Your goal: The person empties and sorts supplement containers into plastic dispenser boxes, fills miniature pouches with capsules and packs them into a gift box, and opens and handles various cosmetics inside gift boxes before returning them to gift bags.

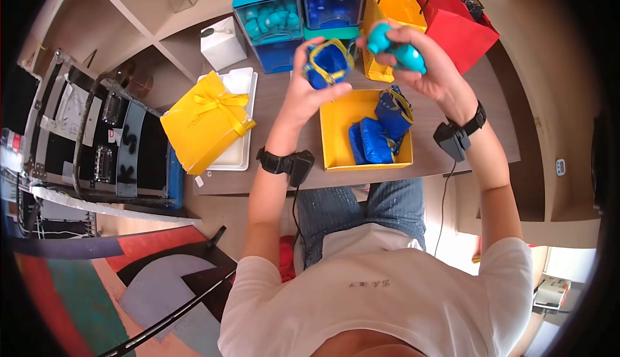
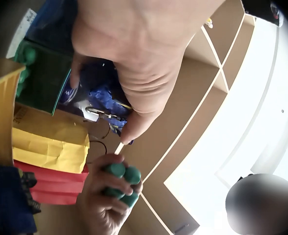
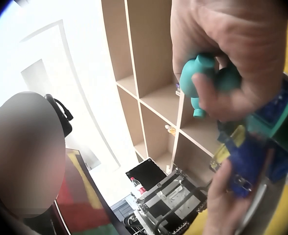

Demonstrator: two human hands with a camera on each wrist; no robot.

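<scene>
My left hand (image 1: 309, 89) grips a small blue pouch (image 1: 328, 66) with yellow trim, its mouth open and facing up. Just to its right, my right hand (image 1: 429, 66) holds several teal bulb-shaped pieces (image 1: 409, 58), fingers curled round them; the left wrist view shows the teal pieces (image 2: 132, 175) bunched between the fingers. Pouch and teal pieces are apart. Below the hands lies a yellow box (image 1: 336, 156) with blue pouches (image 1: 373, 141) inside. In the right wrist view, the left hand (image 3: 223, 200) pinches the pouch (image 3: 246, 164) by its sides.
Clear-fronted drawers (image 1: 268, 20) with teal pieces and blue ones (image 1: 330, 5) stand at the back. Right of them are a yellow bag (image 1: 403, 5) and a red bag (image 1: 455, 28). A yellow lid with a bow (image 1: 206, 121) rests on a white tray (image 1: 242, 157) at the left, below a white box (image 1: 223, 44).
</scene>
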